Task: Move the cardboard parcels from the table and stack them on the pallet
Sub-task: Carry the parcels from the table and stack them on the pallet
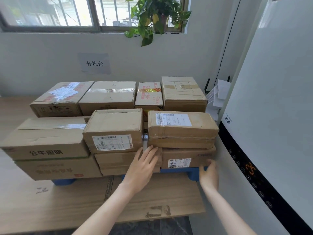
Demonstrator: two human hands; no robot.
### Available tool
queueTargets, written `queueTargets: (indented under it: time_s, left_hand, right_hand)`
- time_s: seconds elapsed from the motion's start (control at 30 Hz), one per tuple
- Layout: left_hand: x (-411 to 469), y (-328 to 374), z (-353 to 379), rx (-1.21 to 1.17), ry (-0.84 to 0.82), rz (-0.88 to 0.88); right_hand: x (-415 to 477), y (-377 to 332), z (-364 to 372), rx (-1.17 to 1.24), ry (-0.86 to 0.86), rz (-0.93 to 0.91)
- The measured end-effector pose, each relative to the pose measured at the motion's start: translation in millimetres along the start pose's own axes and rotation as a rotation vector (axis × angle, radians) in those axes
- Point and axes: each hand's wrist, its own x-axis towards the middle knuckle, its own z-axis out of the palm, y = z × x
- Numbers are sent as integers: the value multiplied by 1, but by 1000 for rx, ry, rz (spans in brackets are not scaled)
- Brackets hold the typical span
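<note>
Both hands reach in from 6 o'clock toward the front of a stack of cardboard parcels on a blue plastic pallet (179,172), whose feet show beneath the bottom layer. The left hand (144,167) lies flat and open, fingers spread, palm pressed on the front face of the lower middle parcel (115,162), its fingertips touching the edge of the neighbouring parcel. The right hand (209,175) is blurred; it sits at the lower right corner of the bottom-right parcel with a handwritten label (183,160), fingers curled at that corner, though I cannot tell whether it truly grips.

Above these, at 12 o'clock from the hands, rest a parcel with a barcode label on its front (113,129) and, just beside it at 3 o'clock, a flatter parcel with a white shipping label on top (181,128). At 9 o'clock lie two wide cartons, one on the other, the upper printed in dark characters (45,138). A back row of four parcels (108,97) stands behind.

Flattened cardboard sheets (152,200) cover the floor under the pallet. A white tower air conditioner (271,116) stands at 3 o'clock, touching the stack's right side
</note>
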Motion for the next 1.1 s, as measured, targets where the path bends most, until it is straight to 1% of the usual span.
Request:
queueTargets:
  time_s: [0.07, 0.2, 0.3, 0.37, 0.43, 0.53, 0.6, 0.7, 0.93, 1.1]
  left_hand:
    - [-9, -11, -2, 27, -15, -22]
    - [-31, -34, -1, 57, -14, -15]
    - [-49, -49, 4, 41, -18, -8]
    - [-59, -62, 9, 22, -50, -40]
    - [-69, -75, 13, 9, -87, -80]
    - [-82, -94, 18, -10, -129, -109]
    - [-88, -102, 20, -35, -129, -131]
    - [-96, -110, 21, -52, -150, -149]
    - [-108, -132, 27, -74, -173, -115]
    - [-106, -136, 31, -74, -157, -90]
  right_hand:
    - [-18, -10, 10, -56, -1, -126]
    - [-46, -28, 35, -181, -72, -419]
    - [-58, -41, 56, -219, -193, -595]
    - [-64, -50, 69, -267, -266, -670]
    - [-66, -56, 79, -305, -265, -678]
    - [-68, -60, 87, -378, -171, -679]
    - [-72, -60, 92, -383, -148, -697]
    - [-79, -62, 100, -358, -167, -683]
    - [-88, -63, 116, -374, -223, -653]
    - [-83, -66, 115, -398, -250, -648]
